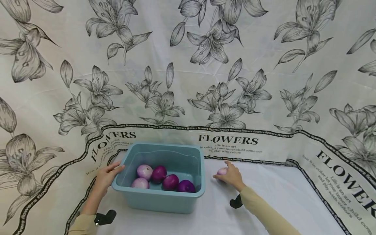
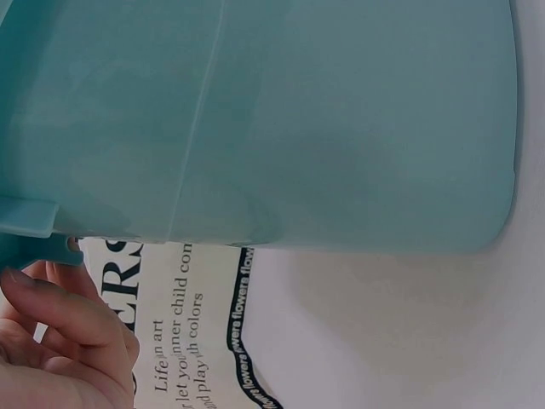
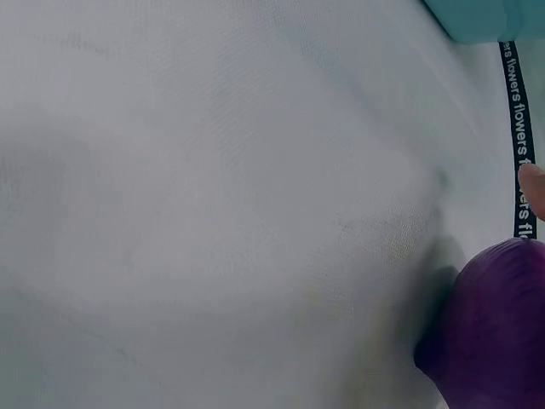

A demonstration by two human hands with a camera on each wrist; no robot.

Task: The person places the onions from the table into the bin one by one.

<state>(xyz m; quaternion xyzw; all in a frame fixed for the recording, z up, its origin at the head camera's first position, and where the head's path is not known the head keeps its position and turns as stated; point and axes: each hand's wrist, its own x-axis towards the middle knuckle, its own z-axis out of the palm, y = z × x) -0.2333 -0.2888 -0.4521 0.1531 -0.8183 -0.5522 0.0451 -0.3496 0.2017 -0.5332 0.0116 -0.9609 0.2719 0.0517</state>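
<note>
A blue-green plastic tub [image 1: 158, 201] stands on the white-covered table, holding several red onions [image 1: 170, 182], some dark purple and some paler pink. My left hand [image 1: 105, 178] holds the tub's left rim; in the left wrist view its fingers [image 2: 81, 328] are at the rim's lip. To the right of the tub, my right hand [image 1: 232, 176] is spread around a single onion [image 1: 222, 171]. In the right wrist view that onion [image 3: 498, 328] looks deep purple, and one fingertip [image 3: 532, 189] shows apart from it. The palm side of the right hand is hidden.
White cloth [image 1: 264, 189] covers the table. A flower-printed curtain [image 1: 229, 140] with a black lettered band hangs behind and along both sides, close to the tub's back. Black straps [image 1: 105, 217] are on both wrists.
</note>
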